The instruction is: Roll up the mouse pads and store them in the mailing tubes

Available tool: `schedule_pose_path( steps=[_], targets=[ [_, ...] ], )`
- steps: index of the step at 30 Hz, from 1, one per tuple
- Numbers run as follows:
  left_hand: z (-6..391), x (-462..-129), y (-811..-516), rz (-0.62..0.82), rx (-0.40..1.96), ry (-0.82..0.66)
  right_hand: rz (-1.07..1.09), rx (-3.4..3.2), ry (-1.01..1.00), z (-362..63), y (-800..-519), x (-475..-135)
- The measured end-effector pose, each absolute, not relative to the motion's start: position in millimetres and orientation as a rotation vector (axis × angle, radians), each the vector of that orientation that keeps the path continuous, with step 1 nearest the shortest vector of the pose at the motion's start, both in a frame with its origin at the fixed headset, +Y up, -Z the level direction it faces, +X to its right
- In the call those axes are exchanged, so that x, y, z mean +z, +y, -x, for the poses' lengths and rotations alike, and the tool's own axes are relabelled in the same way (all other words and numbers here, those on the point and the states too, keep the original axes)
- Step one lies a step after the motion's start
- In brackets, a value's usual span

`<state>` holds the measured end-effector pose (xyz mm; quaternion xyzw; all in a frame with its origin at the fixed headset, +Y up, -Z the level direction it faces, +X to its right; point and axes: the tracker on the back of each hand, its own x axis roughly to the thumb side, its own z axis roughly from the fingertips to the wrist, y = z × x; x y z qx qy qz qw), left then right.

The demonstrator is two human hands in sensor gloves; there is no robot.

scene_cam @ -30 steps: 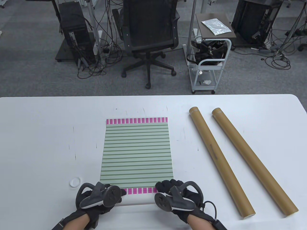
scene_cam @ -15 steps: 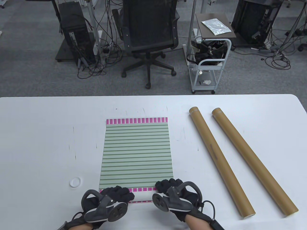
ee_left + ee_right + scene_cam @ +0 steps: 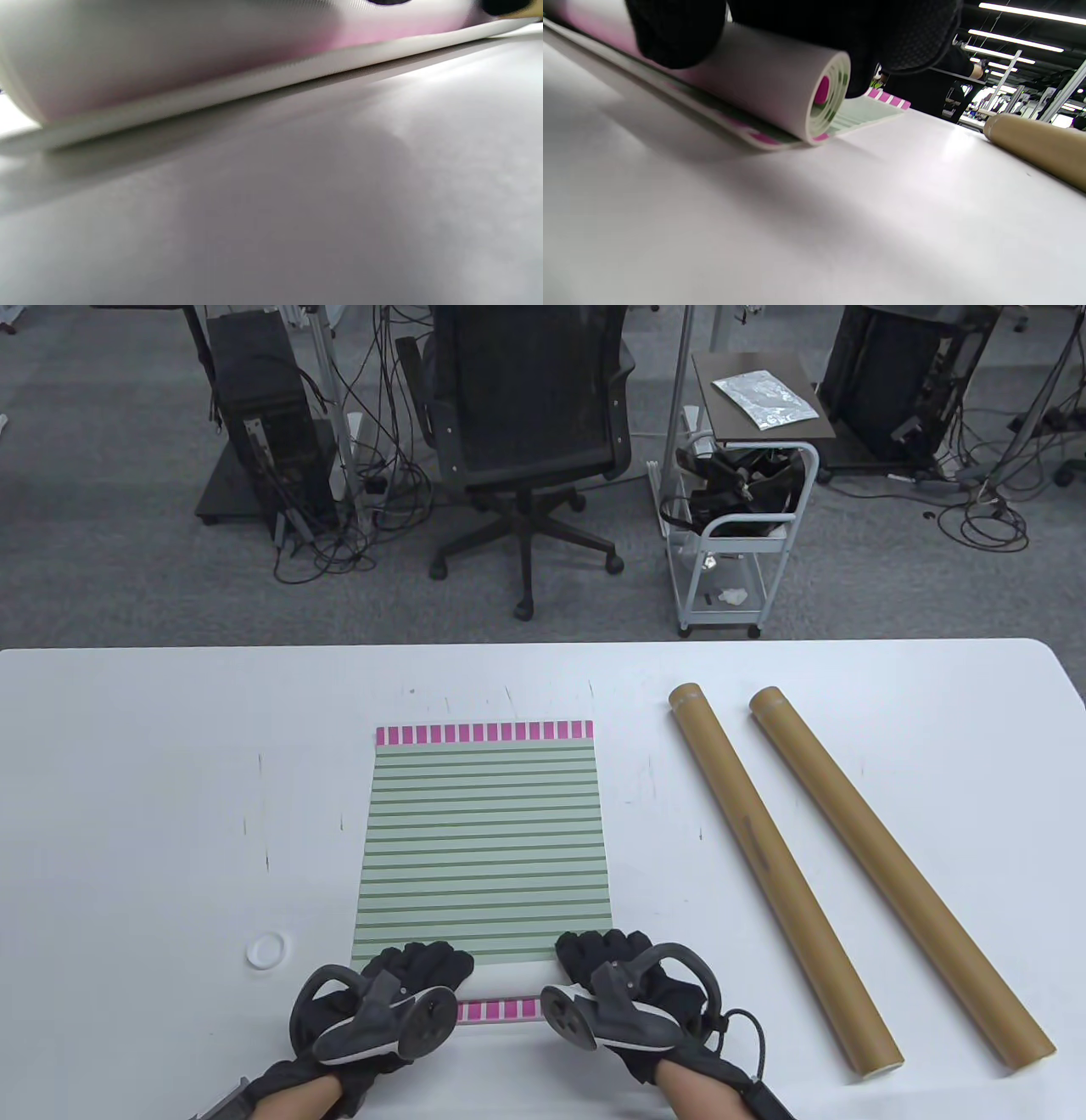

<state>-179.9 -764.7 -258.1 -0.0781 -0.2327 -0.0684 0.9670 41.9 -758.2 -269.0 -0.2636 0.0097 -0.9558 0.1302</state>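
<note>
A green-striped mouse pad [image 3: 484,831] with pink-checked ends lies flat mid-table. Its near end is curled into a short white-backed roll [image 3: 507,987]. My left hand [image 3: 427,965] and right hand [image 3: 601,953] grip the roll's two ends, fingers curled over the top. The right wrist view shows the roll's spiral end [image 3: 825,99] under my fingers [image 3: 674,34], resting on a flat pink-edged layer [image 3: 763,139]. That pink strip [image 3: 499,1009] shows just in front of the roll. Two brown mailing tubes [image 3: 780,869] [image 3: 899,869] lie to the right. The left wrist view shows only the roll's white back [image 3: 169,55].
A small white cap [image 3: 265,950] lies on the table [image 3: 153,780] left of the pad. The nearer tube [image 3: 1039,148] lies about a hand's width right of my right hand. An office chair [image 3: 526,432] and a cart [image 3: 738,534] stand beyond the far edge.
The left hand shifted from the pad's near corner onto its top. Both hands curled the near end over and rolled it slightly away from me, uncovering a pink strip beneath.
</note>
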Motion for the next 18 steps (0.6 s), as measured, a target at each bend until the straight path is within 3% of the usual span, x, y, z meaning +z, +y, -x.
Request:
schedule_pose_path(
  steps=[6,10,18],
  targets=[
    [185,-268,-768,0.216,-0.046,-0.412,0.732,-2.775,0.034,-42,-762,-274],
    [182,-266,-765,0.181,-0.084,-0.407,0.736,-2.767,0.077,-42,-763,-272],
    [182,-255,-758,0.155,-0.160,-0.482,0.858,-2.743,0.019,-38,-758,-261]
  ],
)
